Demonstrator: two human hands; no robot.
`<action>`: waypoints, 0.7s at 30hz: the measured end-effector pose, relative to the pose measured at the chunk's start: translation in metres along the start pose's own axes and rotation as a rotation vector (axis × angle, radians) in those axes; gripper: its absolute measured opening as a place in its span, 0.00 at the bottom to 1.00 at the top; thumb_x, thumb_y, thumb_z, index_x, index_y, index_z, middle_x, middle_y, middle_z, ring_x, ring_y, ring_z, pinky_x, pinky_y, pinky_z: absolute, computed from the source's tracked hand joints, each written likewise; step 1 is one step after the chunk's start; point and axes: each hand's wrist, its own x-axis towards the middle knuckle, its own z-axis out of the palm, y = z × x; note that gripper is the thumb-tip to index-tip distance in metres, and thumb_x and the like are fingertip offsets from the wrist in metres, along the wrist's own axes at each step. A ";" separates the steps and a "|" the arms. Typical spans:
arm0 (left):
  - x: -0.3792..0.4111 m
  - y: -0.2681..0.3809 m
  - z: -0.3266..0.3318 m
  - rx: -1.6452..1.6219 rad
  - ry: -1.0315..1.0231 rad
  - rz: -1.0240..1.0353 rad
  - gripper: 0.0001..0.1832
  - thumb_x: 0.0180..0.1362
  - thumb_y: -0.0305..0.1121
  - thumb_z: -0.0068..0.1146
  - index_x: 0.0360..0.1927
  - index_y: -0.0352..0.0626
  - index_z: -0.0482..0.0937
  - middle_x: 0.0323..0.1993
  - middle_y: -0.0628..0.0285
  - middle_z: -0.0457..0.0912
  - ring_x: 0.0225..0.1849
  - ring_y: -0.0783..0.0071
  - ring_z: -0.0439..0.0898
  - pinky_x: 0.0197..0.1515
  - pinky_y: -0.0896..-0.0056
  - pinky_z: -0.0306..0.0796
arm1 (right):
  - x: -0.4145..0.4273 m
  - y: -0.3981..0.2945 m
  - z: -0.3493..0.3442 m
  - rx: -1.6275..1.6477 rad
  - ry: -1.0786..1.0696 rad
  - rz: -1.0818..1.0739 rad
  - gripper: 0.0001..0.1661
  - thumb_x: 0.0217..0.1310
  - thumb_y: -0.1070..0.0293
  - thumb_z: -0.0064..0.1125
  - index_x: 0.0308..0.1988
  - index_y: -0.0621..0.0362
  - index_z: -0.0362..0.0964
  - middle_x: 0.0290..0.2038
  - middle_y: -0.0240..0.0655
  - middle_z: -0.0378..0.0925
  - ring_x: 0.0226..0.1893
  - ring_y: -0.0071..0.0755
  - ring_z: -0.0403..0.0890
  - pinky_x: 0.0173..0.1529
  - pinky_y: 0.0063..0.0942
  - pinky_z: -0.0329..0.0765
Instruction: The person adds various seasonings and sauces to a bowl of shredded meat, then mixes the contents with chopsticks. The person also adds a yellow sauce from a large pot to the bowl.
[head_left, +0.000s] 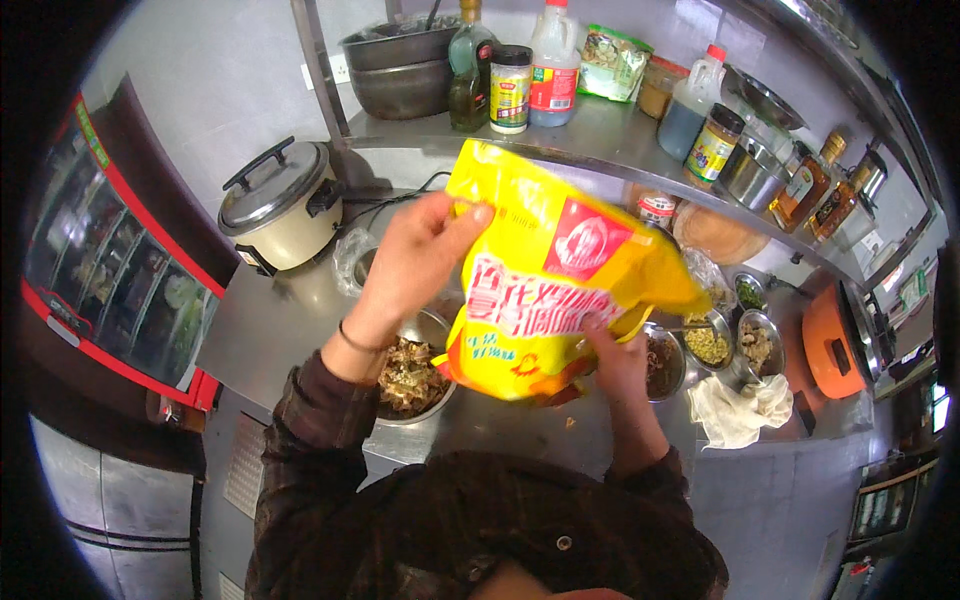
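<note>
A large yellow plastic seasoning bag (540, 277) with red and white printing is held up in front of me above the steel counter. My left hand (427, 247) pinches its upper left edge between thumb and fingers. Lower on the right, my right hand (619, 360) grips the side of the bag, slightly blurred. Beneath my left forearm stands a metal bowl of chopped brown food (411, 379), partly covered by the arm and the bag. Whether the bag's top is unsealed cannot be seen.
A rice cooker (281, 202) stands back left. Bottles and jars line the steel shelf (420, 133) above the counter. To the right are a bowl of chopped yellow food (707, 345), other small bowls, a white cloth (742, 412) and an orange cooker (832, 341).
</note>
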 end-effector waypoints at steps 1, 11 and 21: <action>0.011 -0.004 0.000 -0.184 -0.001 0.070 0.23 0.63 0.39 0.54 0.58 0.39 0.69 0.45 0.61 0.80 0.42 0.83 0.73 0.47 0.79 0.68 | 0.006 -0.010 0.000 0.057 0.031 -0.015 0.13 0.60 0.70 0.58 0.45 0.62 0.73 0.38 0.29 0.78 0.38 0.20 0.76 0.42 0.23 0.73; -0.040 -0.064 -0.070 -0.257 0.188 0.006 0.27 0.66 0.38 0.49 0.65 0.42 0.59 0.59 0.58 0.70 0.61 0.69 0.68 0.61 0.66 0.62 | 0.122 -0.144 -0.030 0.139 0.473 -0.628 0.21 0.61 0.56 0.56 0.36 0.67 0.76 0.32 0.35 0.80 0.28 0.26 0.78 0.32 0.29 0.74; -0.142 -0.137 -0.098 -0.322 0.467 -0.343 0.23 0.65 0.34 0.50 0.61 0.40 0.64 0.50 0.61 0.76 0.51 0.74 0.74 0.52 0.74 0.67 | 0.336 -0.133 0.009 -0.648 0.834 -0.951 0.21 0.59 0.55 0.56 0.28 0.64 0.77 0.23 0.49 0.79 0.26 0.47 0.82 0.33 0.40 0.73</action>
